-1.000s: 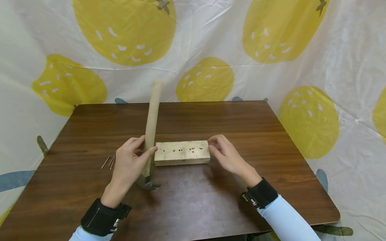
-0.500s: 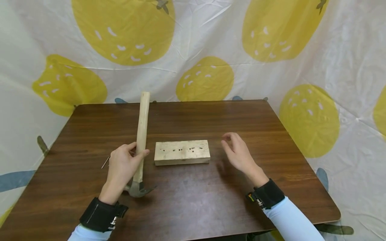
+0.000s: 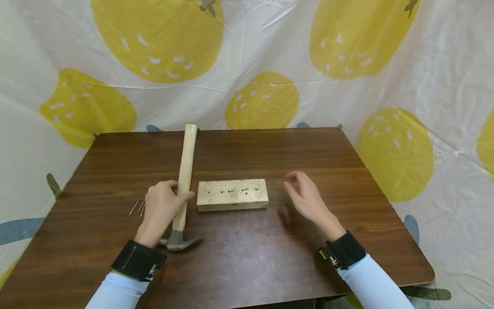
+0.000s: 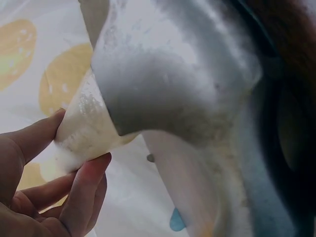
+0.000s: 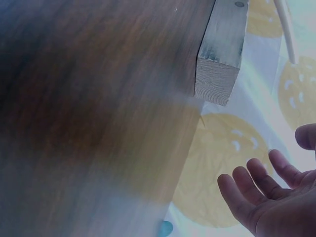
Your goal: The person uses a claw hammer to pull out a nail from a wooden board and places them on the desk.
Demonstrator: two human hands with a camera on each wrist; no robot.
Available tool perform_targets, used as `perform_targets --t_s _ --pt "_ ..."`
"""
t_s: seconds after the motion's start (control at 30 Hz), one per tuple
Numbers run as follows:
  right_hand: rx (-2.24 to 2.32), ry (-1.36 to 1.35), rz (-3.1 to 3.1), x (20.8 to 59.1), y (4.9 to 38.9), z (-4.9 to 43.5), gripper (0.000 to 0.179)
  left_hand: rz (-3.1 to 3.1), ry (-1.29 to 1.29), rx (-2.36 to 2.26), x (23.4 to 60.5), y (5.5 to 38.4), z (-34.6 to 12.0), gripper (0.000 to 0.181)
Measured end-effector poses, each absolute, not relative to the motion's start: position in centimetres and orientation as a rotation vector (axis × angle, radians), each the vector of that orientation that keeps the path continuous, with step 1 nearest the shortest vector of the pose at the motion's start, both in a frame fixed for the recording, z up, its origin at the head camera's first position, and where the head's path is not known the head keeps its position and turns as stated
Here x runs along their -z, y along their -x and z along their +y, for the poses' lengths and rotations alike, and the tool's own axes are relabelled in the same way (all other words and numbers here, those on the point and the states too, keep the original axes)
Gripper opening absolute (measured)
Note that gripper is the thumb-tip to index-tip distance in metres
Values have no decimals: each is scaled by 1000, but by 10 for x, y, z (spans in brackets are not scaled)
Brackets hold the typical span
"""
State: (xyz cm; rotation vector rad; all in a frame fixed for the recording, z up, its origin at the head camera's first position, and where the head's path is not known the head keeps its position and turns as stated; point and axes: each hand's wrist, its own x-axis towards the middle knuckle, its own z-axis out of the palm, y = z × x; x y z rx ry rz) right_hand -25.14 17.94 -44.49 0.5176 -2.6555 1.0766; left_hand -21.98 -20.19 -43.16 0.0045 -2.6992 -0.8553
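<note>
A claw hammer point(image 3: 186, 167) with a pale wooden handle is pinched between the thumb and fingers of my left hand point(image 3: 161, 208). Its handle points away from me, and its metal head point(image 4: 173, 74) looms large in the left wrist view. To the right of it, a pale wooden block point(image 3: 232, 195) with several small dark holes along its top lies on the table. My right hand point(image 3: 306, 199) hovers off the block's right end, fingers loosely bent and holding nothing. The right wrist view shows those fingers point(image 5: 242, 187) below the block's end grain point(image 5: 216, 81).
Several nails point(image 3: 139, 208) lie on the brown wooden table point(image 3: 239, 262), just left of my left hand. Behind the table hangs a white cloth point(image 3: 262, 47) printed with yellow fruit.
My left hand and the hammer have shifted left, away from the block, and the hammer has lowered. My right hand has drawn back rightward from the block's end.
</note>
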Motion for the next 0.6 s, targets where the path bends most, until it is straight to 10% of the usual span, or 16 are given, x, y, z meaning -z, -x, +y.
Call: perform_targets --t_s 0.6 --pt "-1119 -491 -2697 447 250 180 30 -2950 -99 791 447 239 -210 39"
